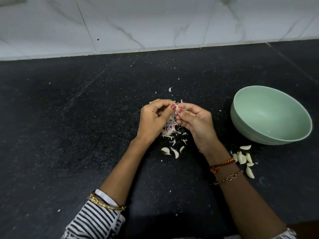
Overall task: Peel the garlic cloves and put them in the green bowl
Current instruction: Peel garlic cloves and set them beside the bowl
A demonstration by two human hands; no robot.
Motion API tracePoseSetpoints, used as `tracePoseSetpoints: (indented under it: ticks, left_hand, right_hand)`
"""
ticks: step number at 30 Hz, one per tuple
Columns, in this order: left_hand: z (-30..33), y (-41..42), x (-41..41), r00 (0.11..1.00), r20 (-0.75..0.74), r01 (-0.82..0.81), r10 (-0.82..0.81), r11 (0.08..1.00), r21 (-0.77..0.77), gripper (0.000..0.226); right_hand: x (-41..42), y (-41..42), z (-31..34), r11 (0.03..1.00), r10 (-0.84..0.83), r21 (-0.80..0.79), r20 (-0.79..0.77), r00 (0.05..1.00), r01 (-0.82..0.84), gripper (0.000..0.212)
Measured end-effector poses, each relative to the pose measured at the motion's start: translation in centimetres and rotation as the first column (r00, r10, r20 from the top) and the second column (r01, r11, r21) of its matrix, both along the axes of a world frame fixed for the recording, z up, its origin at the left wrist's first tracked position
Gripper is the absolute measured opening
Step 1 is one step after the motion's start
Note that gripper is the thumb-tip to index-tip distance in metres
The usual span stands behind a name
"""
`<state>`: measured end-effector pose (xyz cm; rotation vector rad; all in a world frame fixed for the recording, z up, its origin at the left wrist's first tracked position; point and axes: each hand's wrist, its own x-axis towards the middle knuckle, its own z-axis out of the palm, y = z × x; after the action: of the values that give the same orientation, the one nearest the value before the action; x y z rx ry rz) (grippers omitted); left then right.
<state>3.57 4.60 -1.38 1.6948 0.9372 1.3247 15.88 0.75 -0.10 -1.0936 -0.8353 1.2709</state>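
Note:
A small garlic clove (176,107) is held above the black counter, pinched between both thumbs. My left hand (154,118) grips it from the left and my right hand (195,121) from the right. Beneath the hands lies a heap of papery garlic skins (170,129). The green bowl (271,114) stands to the right, tilted slightly toward me, with nothing visible inside. Several peeled cloves (245,159) lie on the counter just in front of the bowl, beside my right wrist.
Loose skin pieces (170,151) are scattered on the black counter (69,126) in front of the heap, and one more skin piece (170,89) lies behind my hands. A white marble-look tiled wall (155,23) bounds the counter at the back.

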Motion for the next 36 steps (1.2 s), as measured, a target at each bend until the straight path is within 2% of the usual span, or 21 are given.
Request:
tracePoseSetpoints:
  ticks: [3,6,10,12,16,20,22,23,26,30,36]
  left_hand:
    - [-0.13,-0.08,0.18,0.999,0.008,-0.036,0.036,0.999,0.002,0.01]
    - [0.01,-0.28,0.54,0.995,0.05,-0.084,0.087,0.994,-0.071,0.009]
    - [0.13,-0.4,0.66,0.994,0.054,-0.09,0.096,0.991,-0.096,0.008]
    - [0.28,-0.43,0.57,0.995,0.059,-0.073,0.079,0.991,-0.11,0.011]
    - [0.42,-0.37,0.48,0.99,0.087,-0.094,0.108,0.983,-0.156,0.025]
    - [-0.03,-0.15,0.39,0.991,0.086,-0.086,0.105,0.977,-0.193,0.038]
    - [-0.22,-0.22,0.32,0.998,0.027,-0.054,0.058,0.989,-0.14,0.049]
    - [-0.3,-0.26,0.34,0.999,0.001,-0.042,0.042,0.993,-0.113,0.045]
    - [-0.19,-0.27,0.49,0.999,0.04,0.012,-0.006,0.99,-0.139,0.001]
    - [-0.13,-0.35,0.52,1.0,0.023,0.005,-0.001,0.989,-0.145,0.015]
    - [-0.2,-0.37,0.49,0.987,-0.093,-0.133,0.132,0.991,-0.003,0.009]
  right_hand:
    - [-0.07,-0.05,-0.02,1.0,0.001,0.019,0.025,1.0,-0.001,0.019]
    - [-0.26,-0.13,-0.1,0.996,0.006,0.086,0.118,0.993,-0.016,0.029]
    - [-0.64,-0.18,-0.15,0.99,0.011,0.136,0.171,0.985,-0.034,0.026]
    - [-0.59,-0.14,-0.09,0.994,-0.003,0.108,0.103,0.995,-0.008,0.023]
    - [0.11,0.2,0.26,0.998,-0.068,0.002,-0.198,0.978,0.07,0.019]
    - [0.17,0.27,0.19,0.997,-0.073,-0.014,-0.186,0.98,0.072,0.016]
    - [0.02,0.23,0.1,0.998,-0.065,-0.008,-0.181,0.981,0.065,0.016]
    - [-0.01,0.21,0.07,0.998,-0.06,-0.004,-0.18,0.982,0.06,0.017]
    - [-0.02,0.2,0.02,0.999,-0.041,0.021,-0.141,0.989,0.045,0.019]
    - [-0.15,0.1,-0.08,0.997,-0.053,0.061,-0.056,0.997,0.057,0.024]
    - [-0.21,0.03,-0.14,0.997,-0.044,0.056,-0.048,0.998,0.047,0.018]
